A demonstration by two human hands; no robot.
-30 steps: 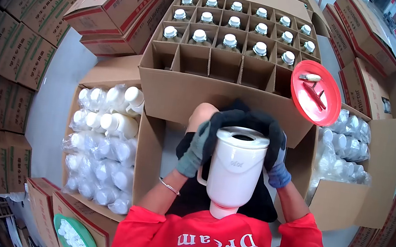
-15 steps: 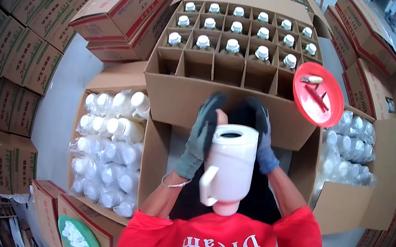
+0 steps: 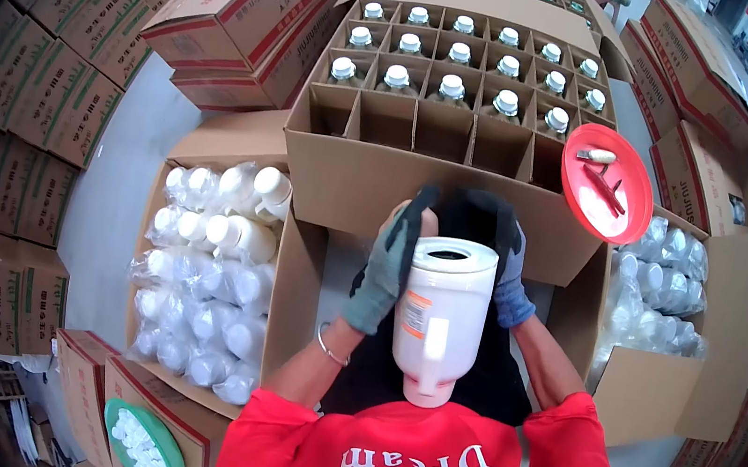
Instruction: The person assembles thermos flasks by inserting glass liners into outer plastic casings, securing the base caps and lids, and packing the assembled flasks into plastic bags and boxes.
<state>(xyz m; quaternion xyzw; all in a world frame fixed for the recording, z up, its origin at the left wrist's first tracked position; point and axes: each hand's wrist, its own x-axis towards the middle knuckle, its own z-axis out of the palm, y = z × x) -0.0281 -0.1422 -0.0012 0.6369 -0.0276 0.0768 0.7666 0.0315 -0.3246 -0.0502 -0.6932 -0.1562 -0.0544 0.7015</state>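
Note:
A white handled tumbler [image 3: 466, 326] stands upright in front of my red shirt, its handle and an orange label facing me. There is a dark opening in its lid. My left hand [image 3: 387, 259], in a grey-green glove, presses against the tumbler's left side with bare skin showing near the thumb. Against the right side lies my right hand [image 3: 506, 251] in a grey-blue glove. Both hands hold the tumbler between them, though their far fingertips are partly hidden. Just beyond the hands is the front wall of a divided carton [image 3: 437, 185] with white-capped bottles [image 3: 452, 88].
An open box [image 3: 296, 289] at left holds plastic-wrapped white tumblers [image 3: 207, 282]; another box [image 3: 647, 383] at right holds more wrapped ones. A red dish [image 3: 633, 220] with small tools rests on the carton's right corner. A green bowl [image 3: 116, 412] of white pieces sits lower left.
The tumbler has turned between my hands: its handle has swung from the left side to face me, and the orange label has come into view. My view has shifted slightly.

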